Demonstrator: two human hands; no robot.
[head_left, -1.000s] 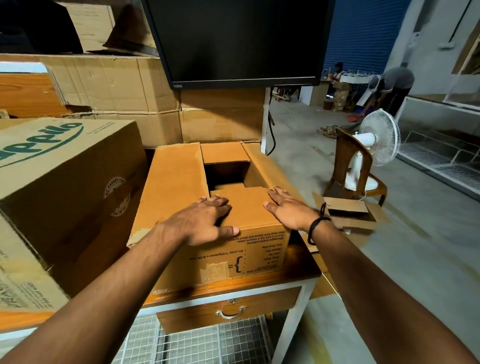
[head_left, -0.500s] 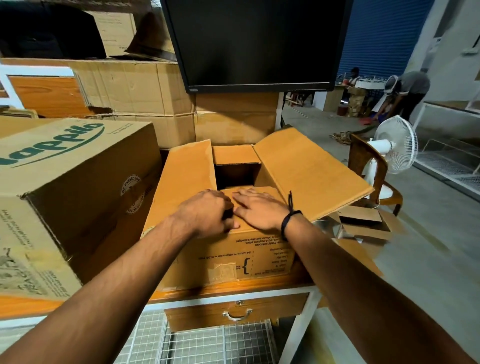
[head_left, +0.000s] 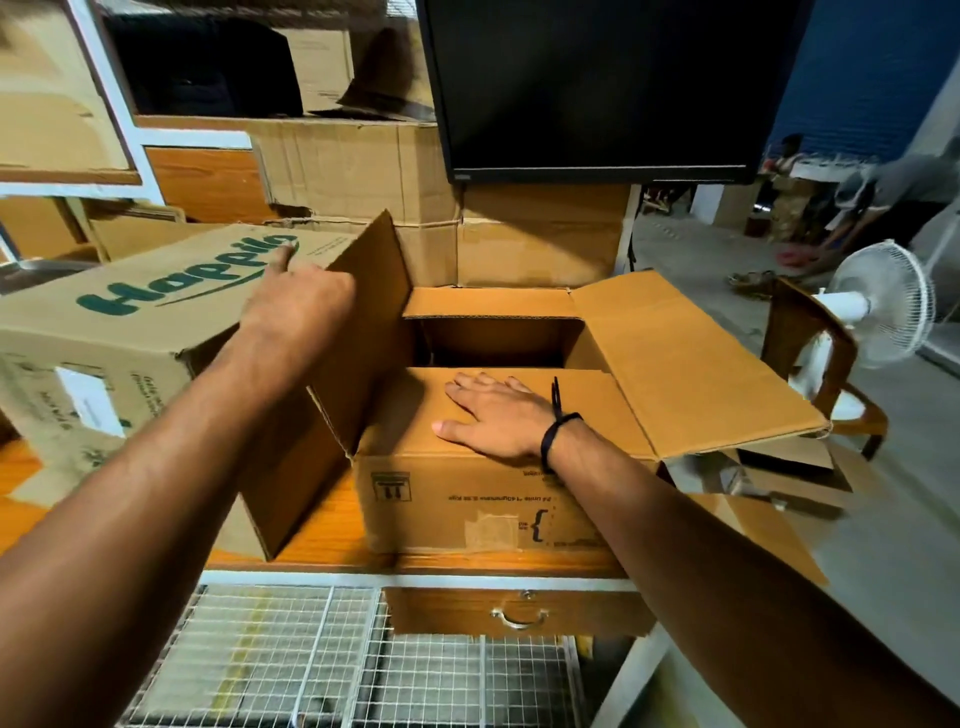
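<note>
Wood-top table (head_left: 332, 540) carries the carton (head_left: 467, 499) at its near edge, just right of a bigger Happilo box (head_left: 130, 322). It's corrugated board, so stiff across panels but quick to crease at the scored folds. Prob. light: the opening looks dark and bare, though the bottom isn't visible.

Long left flap (head_left: 363, 312) stands near upright. Long right flap (head_left: 691, 364) lies splayed outward, approx. level. Short near flap (head_left: 587, 410) is folded down over the opening, and short far flap (head_left: 488, 302) sits at the back.

Left hand (head_left: 298, 301) is against the left flap's outer side w/ forefinger straight. Its other fingers are hidden, so can't tell if it pinches the edge. Right hand (head_left: 498, 415) lies flat on the near flap, fingers spread, pressing rather than gripping.

Best hold, I'd judge, is each flap by its free edge, mid-length. To lift the whole carton, take it under the base corners, since the flaps would bend.
</note>
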